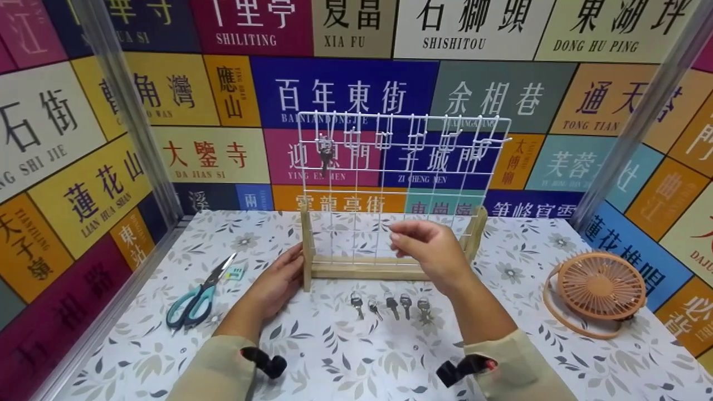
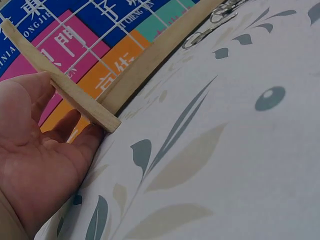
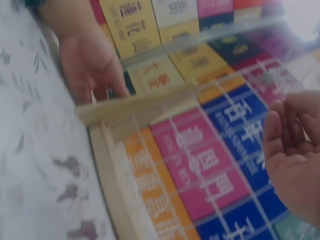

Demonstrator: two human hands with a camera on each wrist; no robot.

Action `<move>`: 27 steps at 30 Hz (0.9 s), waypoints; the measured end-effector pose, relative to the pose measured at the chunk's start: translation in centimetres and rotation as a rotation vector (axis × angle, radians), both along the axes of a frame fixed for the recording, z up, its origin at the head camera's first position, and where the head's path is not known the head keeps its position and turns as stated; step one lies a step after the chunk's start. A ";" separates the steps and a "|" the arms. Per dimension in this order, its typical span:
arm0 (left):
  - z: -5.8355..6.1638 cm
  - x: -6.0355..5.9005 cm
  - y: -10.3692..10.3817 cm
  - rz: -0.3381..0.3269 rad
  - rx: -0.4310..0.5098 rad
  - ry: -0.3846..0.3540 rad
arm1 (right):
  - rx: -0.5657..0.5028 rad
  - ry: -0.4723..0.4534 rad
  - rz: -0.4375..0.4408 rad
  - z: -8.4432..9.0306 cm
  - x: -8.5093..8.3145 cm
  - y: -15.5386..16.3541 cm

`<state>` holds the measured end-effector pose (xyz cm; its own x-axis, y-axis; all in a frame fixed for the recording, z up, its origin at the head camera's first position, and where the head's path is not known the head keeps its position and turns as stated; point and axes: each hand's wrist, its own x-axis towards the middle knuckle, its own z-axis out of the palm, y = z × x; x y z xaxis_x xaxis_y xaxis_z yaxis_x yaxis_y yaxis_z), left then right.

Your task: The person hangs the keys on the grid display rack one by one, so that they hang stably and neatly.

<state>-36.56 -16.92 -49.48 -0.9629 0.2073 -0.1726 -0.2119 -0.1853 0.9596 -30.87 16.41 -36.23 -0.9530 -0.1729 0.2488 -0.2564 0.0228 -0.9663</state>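
From the head view the wire rack (image 1: 390, 189) stands upright across the counter (image 1: 345, 356), left hand (image 1: 278, 281) flat against its left wooden post, right hand (image 1: 431, 250) loosely curled, empty, before the grid; the left wrist view shows straight fingers (image 2: 65, 125) at the post; the right wrist view, blurred, agrees

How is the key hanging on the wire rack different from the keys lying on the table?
The hanging key is single, and dangles upright from a hook near the top left of the wire rack. The keys on the table are five, lying flat in a row in front of the rack's wooden base. The hanging one looks darker against the wall. All appear to be small metal keys.
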 end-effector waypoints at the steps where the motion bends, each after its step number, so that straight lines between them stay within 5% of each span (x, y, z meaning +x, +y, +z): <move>1: 0.0 0.0 -0.1 -0.003 0.001 0.004 | 0.015 -0.021 -0.001 -0.7 -0.2 0.7; 9: 0.2 0.1 0.0 -0.004 -0.014 0.012 | 0.163 -0.191 -0.025 -5.6 -2.5 4.9; 27: 0.2 0.3 0.1 0.014 -0.042 0.021 | 0.546 -0.210 0.094 -11.8 -4.1 9.1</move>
